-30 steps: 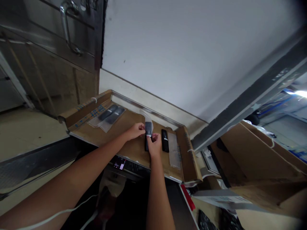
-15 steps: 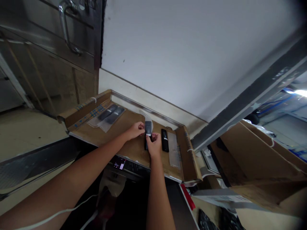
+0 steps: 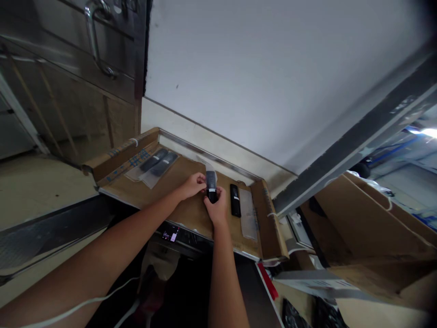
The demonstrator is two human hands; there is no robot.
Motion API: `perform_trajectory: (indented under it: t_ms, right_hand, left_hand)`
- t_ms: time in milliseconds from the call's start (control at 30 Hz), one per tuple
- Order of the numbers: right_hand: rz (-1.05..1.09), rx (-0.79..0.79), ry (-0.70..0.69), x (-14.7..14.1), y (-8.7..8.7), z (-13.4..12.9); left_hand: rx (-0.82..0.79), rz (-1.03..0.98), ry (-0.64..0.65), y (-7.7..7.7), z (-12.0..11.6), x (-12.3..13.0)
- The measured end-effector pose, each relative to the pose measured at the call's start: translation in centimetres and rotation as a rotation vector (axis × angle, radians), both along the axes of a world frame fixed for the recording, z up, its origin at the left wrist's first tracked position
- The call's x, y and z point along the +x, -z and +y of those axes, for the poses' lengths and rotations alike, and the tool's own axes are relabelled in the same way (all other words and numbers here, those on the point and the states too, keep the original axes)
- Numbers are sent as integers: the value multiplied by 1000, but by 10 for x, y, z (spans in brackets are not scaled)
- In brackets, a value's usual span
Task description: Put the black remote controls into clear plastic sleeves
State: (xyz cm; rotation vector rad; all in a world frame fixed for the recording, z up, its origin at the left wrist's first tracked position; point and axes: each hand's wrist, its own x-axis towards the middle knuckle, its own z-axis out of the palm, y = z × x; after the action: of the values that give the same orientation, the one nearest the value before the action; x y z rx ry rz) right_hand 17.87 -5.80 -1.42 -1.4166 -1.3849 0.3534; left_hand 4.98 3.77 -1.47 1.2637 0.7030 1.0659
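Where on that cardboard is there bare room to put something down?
Bare cardboard shows between the left hand and bagged black devices, and between both forearms. Crowded: right, where a loose black device lies beside flat plastic packaging.

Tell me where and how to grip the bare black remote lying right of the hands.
Best pinch the black remote by its long sides, at its near half, probably from above and the near end: it is slim and lies flat on the cardboard, one short end facing the near edge, with clear plastic close along its right.
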Motion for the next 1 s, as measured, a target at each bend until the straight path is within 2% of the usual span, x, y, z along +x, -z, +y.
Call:
perform_trajectory:
  t_ms: [367, 800, 1000]
  right_hand:
    - [-62, -83, 90, -6, -8, -6]
    - [-106, -110, 260, -5, -13, -7]
    - [-128, -167, 308, -7, -20, -11]
  left_hand:
    - [21, 34, 15, -2, -2, 0]
    - [75, 79, 37, 7, 1, 2]
    - [78, 98, 52, 2, -2, 0]
